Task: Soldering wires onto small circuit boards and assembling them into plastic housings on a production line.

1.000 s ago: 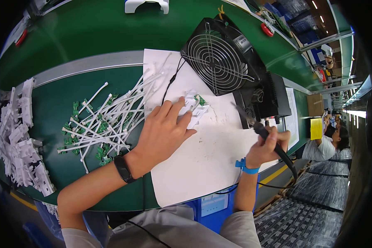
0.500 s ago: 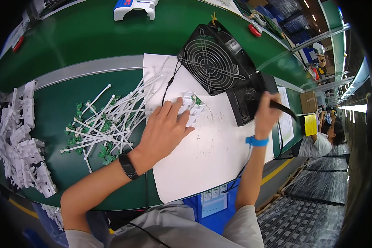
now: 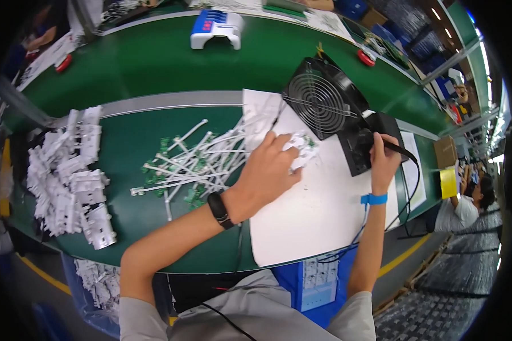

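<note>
My left hand [image 3: 270,173] is closed around a white plastic housing [image 3: 297,149] on the white sheet [image 3: 301,227]. A small green circuit board [image 3: 309,141] shows at the housing's far side. Over at the black stand [image 3: 354,149], my right hand [image 3: 384,162] grips a black corded tool that looks like a soldering iron [image 3: 388,145]; its tip is hidden. Just left of my left hand lies a heap of white cables [image 3: 196,153] with small green boards [image 3: 194,196]. Behind the sheet stands a black fan [image 3: 318,99] with a round wire guard.
White plastic housings [image 3: 68,176] are piled at the left end of the green bench [image 3: 131,131]. A blue-and-white device [image 3: 216,29] sits on the far green surface. A black cord [image 3: 418,176] loops at the right, near a paper sheet [image 3: 418,187]. Another person [image 3: 466,204] sits farther right.
The whole view has swung left, so the bench appears farther right. My right hand has come closer to the black stand with the soldering iron. My left hand stays on the housing.
</note>
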`<control>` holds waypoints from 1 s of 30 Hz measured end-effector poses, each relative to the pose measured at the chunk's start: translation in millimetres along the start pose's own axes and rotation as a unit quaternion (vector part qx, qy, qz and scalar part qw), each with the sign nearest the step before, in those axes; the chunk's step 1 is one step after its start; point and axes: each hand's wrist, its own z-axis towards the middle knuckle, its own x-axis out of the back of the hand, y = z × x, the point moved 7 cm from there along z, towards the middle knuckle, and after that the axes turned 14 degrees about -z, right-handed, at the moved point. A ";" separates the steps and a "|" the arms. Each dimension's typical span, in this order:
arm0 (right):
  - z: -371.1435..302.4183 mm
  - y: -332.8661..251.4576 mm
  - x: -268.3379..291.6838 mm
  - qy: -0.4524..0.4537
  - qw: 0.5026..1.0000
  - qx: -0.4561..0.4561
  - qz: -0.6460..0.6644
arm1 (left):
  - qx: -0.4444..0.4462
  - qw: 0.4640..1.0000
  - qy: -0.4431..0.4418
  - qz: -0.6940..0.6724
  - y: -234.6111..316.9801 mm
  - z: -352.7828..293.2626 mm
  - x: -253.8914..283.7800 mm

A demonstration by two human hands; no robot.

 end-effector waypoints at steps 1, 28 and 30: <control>-5.1 -3.1 -0.5 0.003 1.000 0.004 0.004 | -0.005 1.000 0.016 0.003 7.3 4.2 13.1; -26.9 1.0 7.7 -0.041 0.996 -0.059 0.051 | 0.325 0.818 0.283 0.381 -262.3 25.9 316.5; -46.1 -21.3 6.3 -0.045 0.995 -0.053 0.067 | 0.313 0.798 0.254 0.447 -242.0 30.3 306.7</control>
